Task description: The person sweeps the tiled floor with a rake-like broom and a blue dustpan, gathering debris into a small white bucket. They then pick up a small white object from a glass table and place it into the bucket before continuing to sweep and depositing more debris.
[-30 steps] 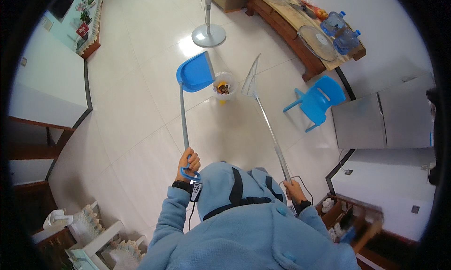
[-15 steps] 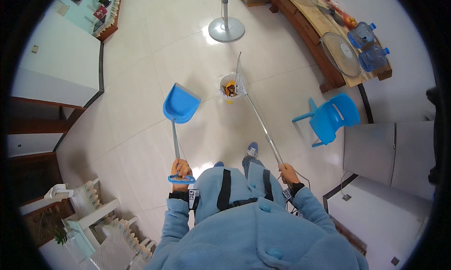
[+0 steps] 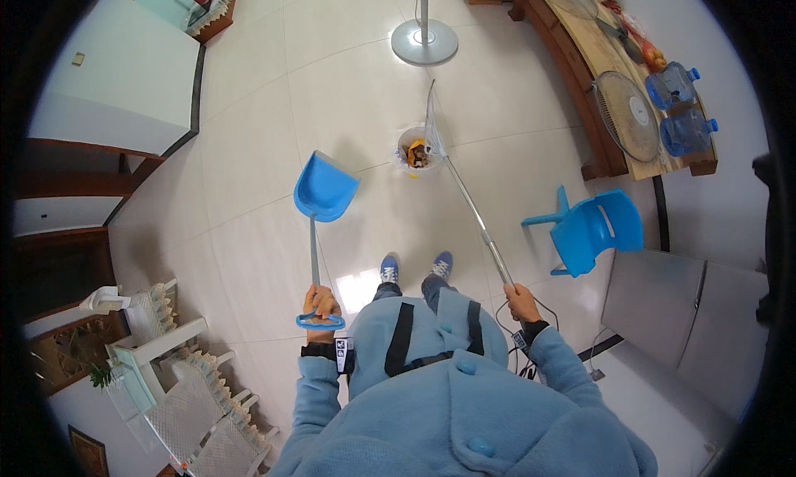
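At the lower centre of the frame, the left hand is closed around the handle of a blue dustpan, whose scoop lies just left of centre; whether it touches the floor is hard to tell. Right of lower centre, the right hand grips a metal pole slanting up and left, its flat pale head overlapping the right side of a white bin with scraps inside, at upper centre. A blue chair stands at the right, below a wooden bench carrying two water jugs.
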Demonstrator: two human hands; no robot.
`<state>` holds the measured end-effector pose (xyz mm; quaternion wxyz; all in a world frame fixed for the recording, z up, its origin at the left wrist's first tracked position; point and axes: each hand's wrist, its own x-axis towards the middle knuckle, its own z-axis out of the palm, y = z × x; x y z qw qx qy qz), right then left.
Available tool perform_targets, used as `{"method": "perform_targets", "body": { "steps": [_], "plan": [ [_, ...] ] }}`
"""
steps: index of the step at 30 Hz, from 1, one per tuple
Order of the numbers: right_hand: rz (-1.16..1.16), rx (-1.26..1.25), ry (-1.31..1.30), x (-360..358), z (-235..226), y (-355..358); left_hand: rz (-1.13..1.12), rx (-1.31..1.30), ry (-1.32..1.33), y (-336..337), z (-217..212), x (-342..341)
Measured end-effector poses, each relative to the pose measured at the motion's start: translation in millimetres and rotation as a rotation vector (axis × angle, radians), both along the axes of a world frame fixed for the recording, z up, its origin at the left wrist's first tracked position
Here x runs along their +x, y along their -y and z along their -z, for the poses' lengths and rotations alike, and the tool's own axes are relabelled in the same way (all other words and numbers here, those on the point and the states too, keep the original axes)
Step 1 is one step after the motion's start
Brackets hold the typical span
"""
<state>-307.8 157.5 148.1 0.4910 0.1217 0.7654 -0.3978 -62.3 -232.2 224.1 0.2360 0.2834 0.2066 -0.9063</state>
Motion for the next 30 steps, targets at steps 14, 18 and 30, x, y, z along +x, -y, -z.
{"method": "perform_targets", "body": {
  "steps": [14, 18, 30],
  "plan": [
    [-0.522, 0.408, -0.570, 62.6, -23.2, 19.1, 0.084, 0.169, -0.003, 34.3, 0.3, 27.3],
    [-0.464, 0.412, -0.509, 88.6, -20.2, 29.9, 0.219, 0.172, -0.013, 49.2, 6.7, 50.8],
    [-0.230, 0.272, -0.397, 105.4, 5.6, 46.0, 0.558, 0.462, 0.071, 86.4, -2.7, 35.4]
  ]
}}
